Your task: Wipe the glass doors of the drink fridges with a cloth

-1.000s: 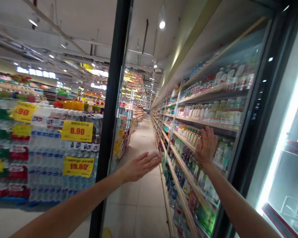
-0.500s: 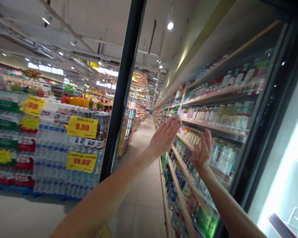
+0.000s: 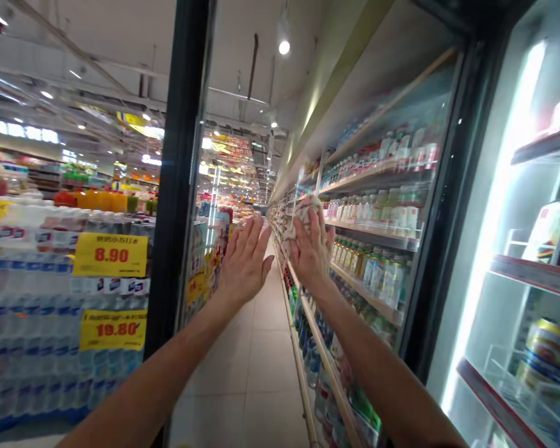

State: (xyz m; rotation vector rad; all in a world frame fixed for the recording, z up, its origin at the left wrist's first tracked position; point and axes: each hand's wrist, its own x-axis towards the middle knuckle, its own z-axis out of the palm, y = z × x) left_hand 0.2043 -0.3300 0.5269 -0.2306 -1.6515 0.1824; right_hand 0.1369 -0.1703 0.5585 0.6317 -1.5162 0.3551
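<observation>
A glass fridge door (image 3: 242, 93) with a black frame (image 3: 180, 186) stands swung out in front of me. My left hand (image 3: 245, 261) lies flat on the glass, fingers stretched upward and holding nothing. My right hand (image 3: 312, 249) presses a crumpled whitish cloth (image 3: 303, 208) against the glass just to the right of it. The cloth sticks out above the fingertips. The two hands are close together at about head height, roughly a hand's width apart.
Through the glass run a tiled aisle (image 3: 261, 373) and long shelves of bottled drinks (image 3: 378, 249). At left stand stacked water packs with yellow price signs (image 3: 109, 254). At right the lit fridge interior shows shelves with cans (image 3: 548, 348) and a carton (image 3: 555, 230).
Both hands have risen and slid left across the glass and come closer together. The cloth now shows under my right hand. My view has turned right, showing more of the fridge interior.
</observation>
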